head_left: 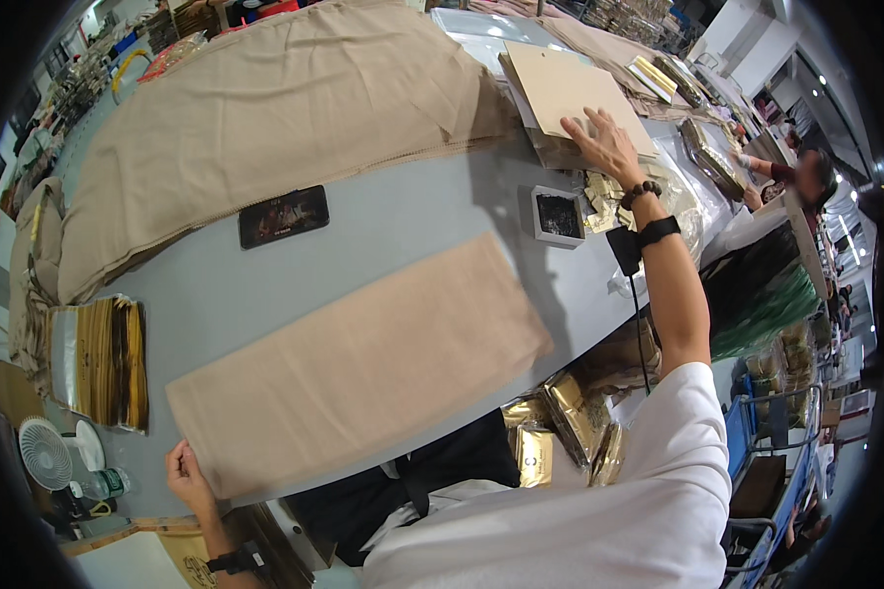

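Observation:
A folded beige cloth (363,363) lies lengthwise on the grey table (383,211). At its lower left corner my left hand (189,479) grips the edge with curled fingers. My right hand (607,149) rests, fingers spread, on a stack of pale card sheets (570,83) at the back right. Beside that wrist sit a small grey box with dark contents (558,214) and small gold packets (601,191). A dark phone showing a picture (283,218) lies above the folded cloth.
A large beige fabric (285,88) covers the back. Packaged bags (98,363), a white fan (45,452) and a bottle (103,483) are at left. Gold packages (535,454) sit below the front edge. A co-worker (786,187) works at right; a blue trolley (756,432) stands lower right.

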Demonstrator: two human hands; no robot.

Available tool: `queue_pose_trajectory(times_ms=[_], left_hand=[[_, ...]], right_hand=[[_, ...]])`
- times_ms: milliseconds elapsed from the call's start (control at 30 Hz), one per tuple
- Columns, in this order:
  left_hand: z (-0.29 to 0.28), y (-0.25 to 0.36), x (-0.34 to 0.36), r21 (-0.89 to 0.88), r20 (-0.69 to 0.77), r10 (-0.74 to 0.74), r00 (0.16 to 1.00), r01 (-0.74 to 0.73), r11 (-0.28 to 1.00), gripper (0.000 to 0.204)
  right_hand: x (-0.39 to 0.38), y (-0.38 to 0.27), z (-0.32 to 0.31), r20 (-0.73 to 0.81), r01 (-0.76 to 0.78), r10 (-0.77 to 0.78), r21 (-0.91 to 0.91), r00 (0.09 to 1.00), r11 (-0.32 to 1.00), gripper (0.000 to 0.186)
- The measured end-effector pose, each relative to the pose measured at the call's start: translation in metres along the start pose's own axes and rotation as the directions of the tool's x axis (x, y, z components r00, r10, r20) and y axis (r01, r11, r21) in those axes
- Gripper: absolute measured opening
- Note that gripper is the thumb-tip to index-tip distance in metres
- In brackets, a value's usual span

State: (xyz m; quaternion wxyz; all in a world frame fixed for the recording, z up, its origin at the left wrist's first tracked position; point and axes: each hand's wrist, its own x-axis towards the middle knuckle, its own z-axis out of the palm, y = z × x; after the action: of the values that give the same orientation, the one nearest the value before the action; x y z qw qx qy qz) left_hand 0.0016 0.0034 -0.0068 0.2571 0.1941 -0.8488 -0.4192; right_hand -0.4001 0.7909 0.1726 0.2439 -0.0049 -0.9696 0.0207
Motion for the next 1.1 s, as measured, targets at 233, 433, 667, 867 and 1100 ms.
queue_pose_trajectory(times_ms=[233, 433, 667, 867, 1100], left_hand=[[-0.005, -0.001, 0.001, 0.051, 0.013, -0.023, 1.000, 0.023, 0.998, 0.020], [-0.003, -0.003, 0.002, 0.001, 0.012, -0.016, 1.000, 0.016, 1.000, 0.020], [0.004, 0.042, -0.001, 0.401, -0.103, 0.333, 0.937, -0.267, 0.876, 0.026], [0.050, 0.122, -0.006, -0.171, 0.148, 0.124, 0.981, -0.098, 0.980, 0.044], [0.089, 0.170, -0.020, -0.508, 0.629, -0.111, 0.769, 0.516, 0.690, 0.050]], right_hand=[[-0.021, 0.001, -0.026, 0.178, -0.005, -0.022, 0.151, 0.984, 0.989, 0.053], [-0.005, 0.026, -0.010, 0.123, -0.095, 0.059, 0.314, 0.991, 0.945, 0.030], [-0.030, -0.060, -0.038, -0.270, 0.064, 0.212, 0.745, 0.939, 0.664, 0.021], [-0.147, -0.183, -0.086, 0.058, -0.044, 0.129, 0.993, 0.990, -0.109, 0.018], [-0.246, -0.269, -0.039, 0.513, -0.488, -0.027, 0.830, 0.858, 0.269, 0.023]])
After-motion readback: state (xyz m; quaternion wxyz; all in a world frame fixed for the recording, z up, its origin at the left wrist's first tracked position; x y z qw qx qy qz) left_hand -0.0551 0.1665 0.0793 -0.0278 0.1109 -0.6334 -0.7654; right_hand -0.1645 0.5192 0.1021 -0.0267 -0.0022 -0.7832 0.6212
